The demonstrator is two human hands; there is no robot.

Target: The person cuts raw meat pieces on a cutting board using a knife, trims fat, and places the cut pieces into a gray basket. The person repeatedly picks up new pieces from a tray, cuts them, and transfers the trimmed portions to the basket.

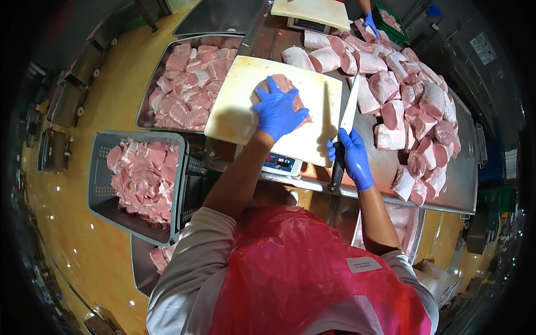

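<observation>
My left hand (278,110), in a blue glove, lies with spread fingers on top of a piece of raw meat (285,84). The hand covers much of that piece. Under it is a white cutting board (240,84), which rests over a scale (282,163) with a lit display. By the board's right edge my right hand (355,159), also gloved in blue, is wrapped round the black handle of a knife (350,106). Its long blade points away from me, clear of the meat under my left hand.
Large meat chunks (385,86) are heaped on the steel table (459,178) at right. A steel tub (139,114) of cut meat stands left of the board, with a grey crate (96,184) of trimmings nearer. Across the table, another person's gloved hand (370,23) touches the heap near a green crate (397,38).
</observation>
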